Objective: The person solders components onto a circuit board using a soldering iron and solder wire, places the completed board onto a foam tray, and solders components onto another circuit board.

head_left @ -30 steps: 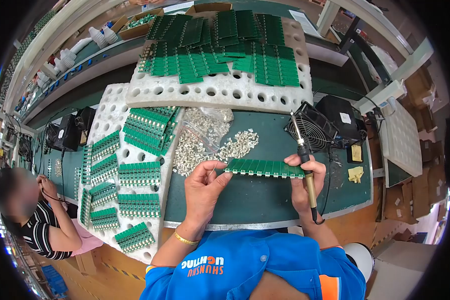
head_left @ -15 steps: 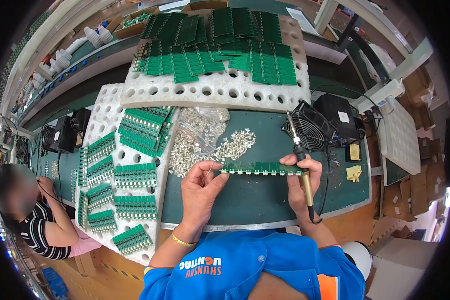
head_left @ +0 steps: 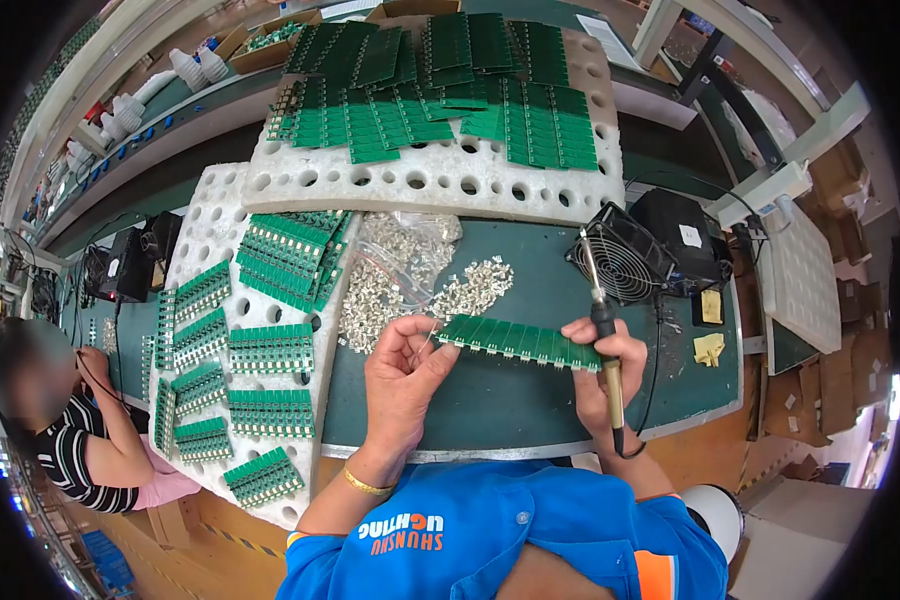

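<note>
A green circuit board strip (head_left: 520,340) with small white parts along its near edge is held in the air between both hands. My left hand (head_left: 407,375) pinches its left end, and a thin wire, probably solder, shows at those fingers. My right hand (head_left: 602,365) grips the right end of the strip and also holds a soldering iron (head_left: 604,320), its tip pointing up and away from me. Beyond the strip lies a heap of small white connectors (head_left: 475,288), partly in a clear plastic bag (head_left: 410,250).
White foam boards with holes (head_left: 380,192) carry many green strips (head_left: 270,350) at left and back. A black fan (head_left: 620,262) and a black box (head_left: 682,230) stand at right, near yellow sponges (head_left: 708,348). A co-worker (head_left: 80,430) sits at far left.
The board strip has tilted, so more of its green face shows and its right end sits slightly lower. Both hands keep their hold, and the soldering iron has shifted only a little.
</note>
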A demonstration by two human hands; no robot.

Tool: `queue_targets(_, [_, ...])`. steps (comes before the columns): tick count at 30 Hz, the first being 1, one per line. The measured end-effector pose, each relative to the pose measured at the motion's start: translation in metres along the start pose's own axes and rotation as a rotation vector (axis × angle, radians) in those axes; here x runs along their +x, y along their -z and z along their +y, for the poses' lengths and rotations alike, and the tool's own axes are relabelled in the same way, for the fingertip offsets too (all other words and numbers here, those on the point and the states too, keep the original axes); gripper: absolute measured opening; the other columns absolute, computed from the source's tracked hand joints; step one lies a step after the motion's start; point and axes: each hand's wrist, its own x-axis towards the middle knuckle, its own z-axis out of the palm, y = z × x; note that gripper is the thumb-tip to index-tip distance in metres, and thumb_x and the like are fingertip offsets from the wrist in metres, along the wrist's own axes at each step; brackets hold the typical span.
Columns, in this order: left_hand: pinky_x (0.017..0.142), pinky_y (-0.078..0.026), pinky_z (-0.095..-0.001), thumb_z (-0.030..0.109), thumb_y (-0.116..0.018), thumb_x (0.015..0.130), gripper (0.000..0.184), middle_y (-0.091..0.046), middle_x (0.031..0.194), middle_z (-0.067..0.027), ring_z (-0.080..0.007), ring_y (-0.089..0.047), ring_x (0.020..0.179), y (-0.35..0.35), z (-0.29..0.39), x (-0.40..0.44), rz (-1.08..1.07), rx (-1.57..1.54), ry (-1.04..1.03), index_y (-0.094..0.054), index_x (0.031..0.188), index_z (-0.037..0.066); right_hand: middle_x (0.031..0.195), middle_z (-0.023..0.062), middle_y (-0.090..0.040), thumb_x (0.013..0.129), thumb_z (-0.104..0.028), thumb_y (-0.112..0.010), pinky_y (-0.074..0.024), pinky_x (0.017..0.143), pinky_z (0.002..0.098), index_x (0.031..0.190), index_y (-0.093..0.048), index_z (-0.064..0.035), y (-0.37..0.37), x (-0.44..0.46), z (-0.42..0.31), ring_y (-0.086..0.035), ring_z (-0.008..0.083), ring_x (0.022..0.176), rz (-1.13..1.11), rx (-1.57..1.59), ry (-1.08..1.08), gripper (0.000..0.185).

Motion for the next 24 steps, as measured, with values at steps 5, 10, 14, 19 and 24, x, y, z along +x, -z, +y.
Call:
queue_targets(5, [0.053,-0.031,-0.0148,0.005,-0.069,0.089,0.019,-0.063,0.083,0.0044,0.0019,-0.042,0.06,-0.007,0.009,-0.002,0.001,-0.114,0.166,-0.062,0.107,0.004,0.103,0.0179,-0.055,0.088,-0.003,-0.063,-0.0518,0.08,0.0432,0.109,-0.04,-0.0102,0.008,-0.01,-0.007,-0.061,0.032,0.095,-0.027,-0.186,0.161,0.032])
queue_targets(10, [0.046,-0.028,-0.0161,0.016,-0.065,0.094,0.016,-0.069,0.09,-0.0007,0.0019,-0.039,0.054,0.002,0.002,0.002,-0.176,-0.268,0.351,-0.065,0.105,0.004,0.103,0.016,-0.056,0.077,0.007,-0.066,-0.0564,0.073,0.0443,0.106,-0.049,-0.0122,0.018,-0.009,-0.021,-0.065,0.036,0.092,-0.129,-0.361,0.313,0.038])
queue_targets(14, [0.044,-0.024,-0.0166,0.018,-0.065,0.094,0.016,-0.068,0.087,0.001,0.0023,-0.037,0.051,-0.01,0.008,0.0,-0.184,-0.364,0.402,-0.066,0.103,0.005,0.101,0.0161,-0.056,0.067,0.006,-0.07,-0.0581,0.07,0.0426,0.105,-0.052,-0.0124,0.026,-0.018,-0.017,-0.064,0.0365,0.091,-0.215,-0.452,0.407,0.046])
queue_targets(19, [0.044,-0.023,-0.0159,0.012,-0.069,0.09,0.014,-0.063,0.081,0.0066,0.0035,-0.038,0.053,-0.026,-0.003,-0.002,-0.093,-0.223,0.399,-0.066,0.103,0.006,0.106,0.0186,-0.054,0.064,0.002,-0.071,-0.0581,0.078,0.0488,0.102,-0.054,-0.0154,0.039,-0.03,-0.018,-0.059,0.0374,0.1,-0.413,-0.423,0.386,0.045])
queue_targets(24, [0.044,-0.024,-0.0154,0.009,-0.07,0.089,0.015,-0.061,0.079,0.0085,0.0041,-0.038,0.054,-0.037,-0.01,-0.003,-0.073,-0.163,0.451,-0.065,0.102,0.007,0.103,0.0188,-0.051,0.066,0.0,-0.07,-0.0589,0.079,0.0496,0.101,-0.055,-0.0115,0.044,-0.042,-0.02,-0.059,0.0379,0.099,-0.429,-0.361,0.402,0.04])
